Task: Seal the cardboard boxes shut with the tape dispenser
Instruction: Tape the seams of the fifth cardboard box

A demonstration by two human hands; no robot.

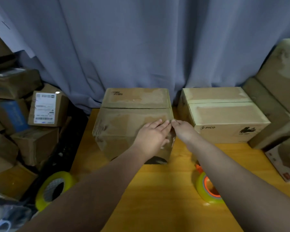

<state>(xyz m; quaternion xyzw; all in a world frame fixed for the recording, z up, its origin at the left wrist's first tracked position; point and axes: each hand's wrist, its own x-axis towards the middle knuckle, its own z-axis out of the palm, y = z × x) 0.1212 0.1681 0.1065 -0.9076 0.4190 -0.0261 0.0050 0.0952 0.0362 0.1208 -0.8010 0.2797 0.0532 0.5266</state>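
Pressing straight left fingers (159, 126) flat on the stiff, likely light cardboard box (124, 123), right fingers (174, 122) at its corner, grip unclear; best braced by edges.

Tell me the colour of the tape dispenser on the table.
Orange; the tape dispenser carries yellow tape. Head view.

Tape dispenser (205, 185): half hidden behind right forearm.
Tape roll (57, 180): lower edge covered by left forearm.
Shipping label (44, 108): print too small to read.
White carton (285, 163): cut by right edge.
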